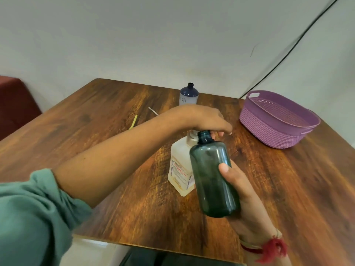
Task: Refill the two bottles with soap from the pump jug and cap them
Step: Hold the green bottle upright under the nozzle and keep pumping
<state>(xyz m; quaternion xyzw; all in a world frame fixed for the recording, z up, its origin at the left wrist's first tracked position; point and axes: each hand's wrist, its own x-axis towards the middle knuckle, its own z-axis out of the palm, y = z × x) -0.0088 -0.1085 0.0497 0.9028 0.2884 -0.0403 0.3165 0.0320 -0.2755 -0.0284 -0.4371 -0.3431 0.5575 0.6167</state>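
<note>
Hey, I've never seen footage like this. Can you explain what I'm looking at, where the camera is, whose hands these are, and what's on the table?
There is no machine here. This is one picture from a wide-angle camera worn on a person's head, looking down at their own two hands.

The left hand rests on top of the pump of a pale soap jug, which stands on the wooden table. The right hand grips a dark green bottle, tilted, with its open mouth up by the pump. It has no cap on.

Further back stands a blue and white bottle, also uncapped. On the right sits a purple basket. On the left lie a yellow strip and a thin white stick.
</note>
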